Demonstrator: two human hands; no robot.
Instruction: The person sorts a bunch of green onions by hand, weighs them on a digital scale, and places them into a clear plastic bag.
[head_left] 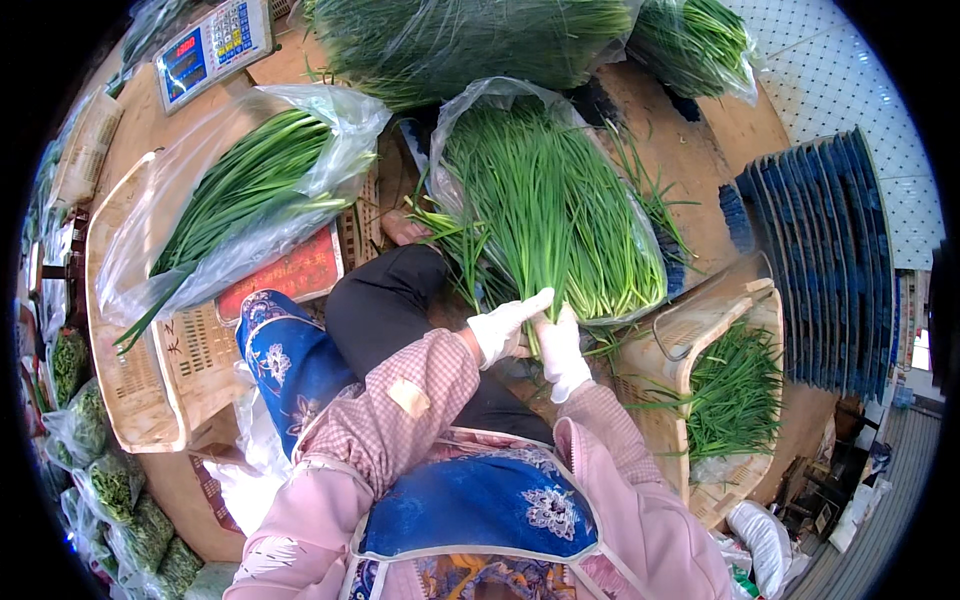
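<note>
White gloves cover both my hands, which meet at the near end of an opened clear plastic bag laid on its side. A thick heap of green garlic chives fills that bag, the cut ends toward me on the right. My left hand is closed on a few chives, its index finger stretched along them. Pressed close beside it, my right hand pinches the same stems from the other side. The ends of these chives show between the two gloves. Some fingers are hidden.
On the left, another bag of chives lies across a beige plastic crate and a red box. A scale stands beyond. More bagged chives lie behind. At right are a crate with loose chives and dark blue stacked slats.
</note>
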